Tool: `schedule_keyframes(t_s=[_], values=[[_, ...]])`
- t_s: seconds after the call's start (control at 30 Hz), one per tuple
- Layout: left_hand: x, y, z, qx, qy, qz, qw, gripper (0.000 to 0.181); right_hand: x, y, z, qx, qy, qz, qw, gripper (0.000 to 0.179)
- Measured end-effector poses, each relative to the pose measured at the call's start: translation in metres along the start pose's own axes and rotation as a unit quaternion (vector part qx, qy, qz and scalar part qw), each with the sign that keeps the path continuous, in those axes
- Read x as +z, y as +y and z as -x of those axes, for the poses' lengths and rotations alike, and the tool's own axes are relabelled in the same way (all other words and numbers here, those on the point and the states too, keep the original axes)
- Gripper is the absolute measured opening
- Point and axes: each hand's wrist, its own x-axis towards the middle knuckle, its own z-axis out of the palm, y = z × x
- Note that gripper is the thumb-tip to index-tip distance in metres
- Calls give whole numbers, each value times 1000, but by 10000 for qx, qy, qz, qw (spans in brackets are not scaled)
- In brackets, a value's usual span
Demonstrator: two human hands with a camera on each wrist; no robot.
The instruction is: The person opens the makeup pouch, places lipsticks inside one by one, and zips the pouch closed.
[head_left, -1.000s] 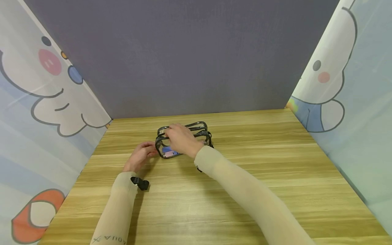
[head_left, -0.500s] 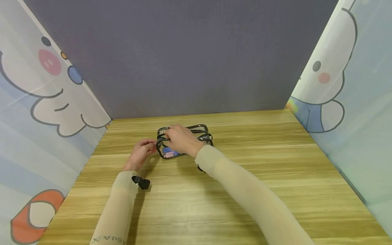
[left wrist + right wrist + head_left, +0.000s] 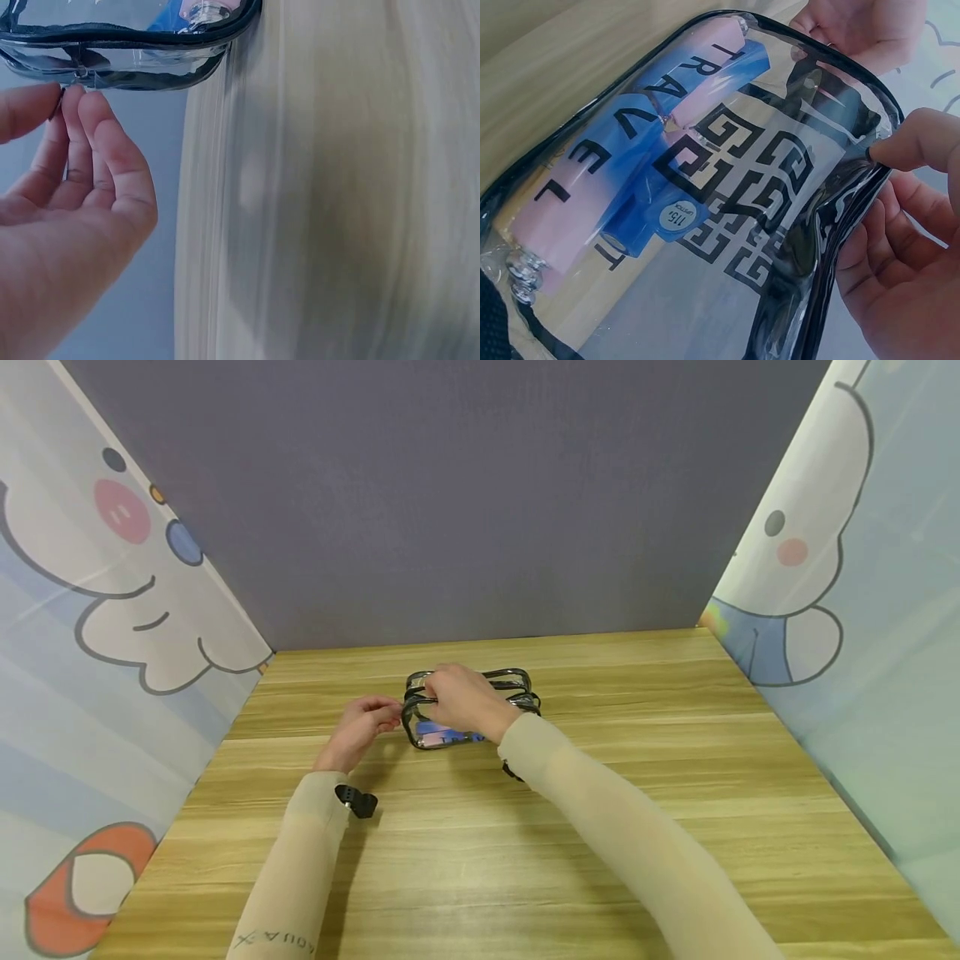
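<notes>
A clear cosmetic bag [image 3: 420,745] with black piping stands on the wooden table. TRAVEL is lettered across its see-through side [image 3: 667,315]. Inside lie pink-and-blue pieces [image 3: 720,49], one bearing a round lipstick label [image 3: 676,217]. My right hand [image 3: 468,700] pinches the bag's black top edge between thumb and fingers. At the bag's left end, my left hand [image 3: 363,727] holds a small dark zipper pull [image 3: 58,103] between thumb and fingertips, close under the metal slider [image 3: 81,73]. The right hand hides part of the bag's top in the head view.
The wooden table [image 3: 675,793] reaches back to a dark grey wall [image 3: 480,502]. Pale curtains with cartoon figures hang at the left [image 3: 67,693] and right [image 3: 885,710]. A black wrist camera [image 3: 357,802] sits on the left sleeve.
The bag and both hands have shifted to the right along the table, mostly in the last half second. Each hand keeps its grip.
</notes>
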Motion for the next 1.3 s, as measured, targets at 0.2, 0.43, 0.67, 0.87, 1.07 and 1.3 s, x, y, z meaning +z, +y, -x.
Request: schedule_keyframes(t_s=[0.2,0.43,0.67,0.87,1.07,1.3], values=[[13,8,2,-85,26,-160,9998,25,-2,6,9,-3,72,-37,10000,16],[22,15,2,-90,31,-407,9991,23,-3,12,15,51,187,60,9998,13],[23,23,5,-127,119,-696,9974,23,-1,14,17,-78,237,72,9997,7],[23,32,8,-151,181,-831,9963,24,0,14,19,-146,331,163,9992,5],[24,45,8,-28,160,-952,9953,29,1,14,20,-122,371,229,9990,5],[26,51,10,56,166,-1062,9942,26,3,14,21,-148,454,333,9983,13]])
